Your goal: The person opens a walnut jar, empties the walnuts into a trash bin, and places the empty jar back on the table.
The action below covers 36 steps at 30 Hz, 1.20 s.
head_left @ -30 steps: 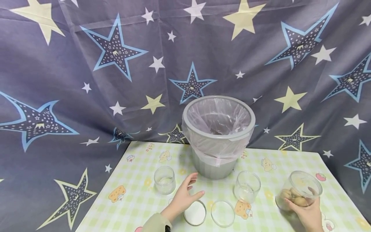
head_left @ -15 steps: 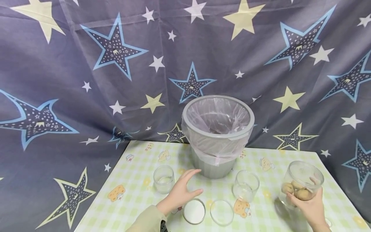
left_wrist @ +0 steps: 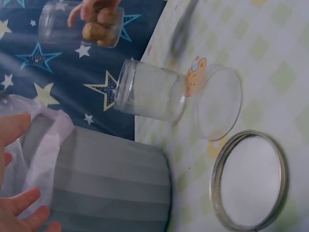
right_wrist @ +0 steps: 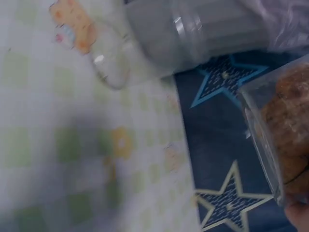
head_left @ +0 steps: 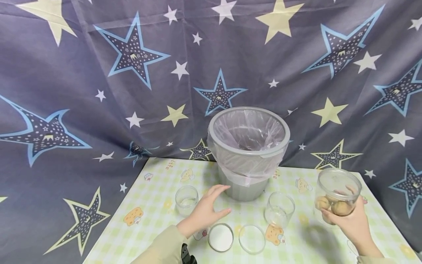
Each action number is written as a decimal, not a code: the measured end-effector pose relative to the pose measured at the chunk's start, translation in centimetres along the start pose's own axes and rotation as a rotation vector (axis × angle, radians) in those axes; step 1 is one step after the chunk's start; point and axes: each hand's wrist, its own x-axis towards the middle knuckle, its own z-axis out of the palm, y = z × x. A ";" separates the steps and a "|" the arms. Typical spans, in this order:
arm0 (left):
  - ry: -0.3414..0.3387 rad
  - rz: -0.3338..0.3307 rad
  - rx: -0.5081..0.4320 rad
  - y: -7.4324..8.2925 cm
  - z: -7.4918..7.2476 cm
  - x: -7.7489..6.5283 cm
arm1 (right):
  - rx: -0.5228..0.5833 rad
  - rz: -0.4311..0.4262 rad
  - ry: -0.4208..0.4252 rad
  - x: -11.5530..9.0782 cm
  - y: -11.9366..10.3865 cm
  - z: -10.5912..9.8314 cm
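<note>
My right hand (head_left: 354, 220) grips a clear jar (head_left: 339, 179) by its side, raised over the table at the right. In its lower part lie several round brown things (head_left: 343, 208) that look like walnuts, also seen close up in the right wrist view. Whether this jar has a lid on cannot be told. My left hand (head_left: 205, 211) hovers with fingers extended and thumb apart, holding nothing. Just left of it stands a clear jar (head_left: 186, 194); another clear jar (left_wrist: 153, 92) stands between the hands. A silver-rimmed lid (head_left: 220, 237) and a clear lid (head_left: 252, 239) lie in front.
A grey bin (head_left: 244, 190) lined with a translucent pinkish bag stands at the table's back middle. A green checked cloth with cartoon prints covers the table (head_left: 158, 223). Behind it hangs a dark star-patterned curtain (head_left: 99, 73).
My right hand has lifted the jar of brown things off the table. The left hand has shifted slightly left and back, its fingers straighter. The other jars and the lids stay put.
</note>
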 end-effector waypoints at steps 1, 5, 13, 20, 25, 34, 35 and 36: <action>0.006 0.008 0.016 0.1 -0.2 0.0 | 0.002 -0.016 -0.010 0.2 -0.5 0.1; 0.033 0.070 0.104 0.7 -0.7 0.0 | -0.007 -0.050 -0.068 0.3 -2.4 0.5; 0.058 0.214 0.246 1.6 -1.6 0.1 | -0.077 -0.102 -0.149 -0.6 -5.3 1.8; 0.066 0.274 0.251 2.5 -2.0 0.3 | -0.108 -0.180 -0.194 -1.8 -6.6 4.6; 0.077 0.306 0.230 3.2 -2.2 0.7 | -0.106 -0.221 -0.264 -2.9 -7.2 7.0; 0.116 0.565 0.235 4.2 -2.0 1.7 | -0.116 -0.254 -0.395 -3.7 -7.8 9.8; 0.103 0.573 0.239 4.3 -2.0 1.8 | -0.116 -0.255 -0.411 -3.8 -7.8 10.1; 0.080 0.577 0.245 4.4 -2.0 1.8 | -0.097 -0.251 -0.438 -3.9 -7.8 10.3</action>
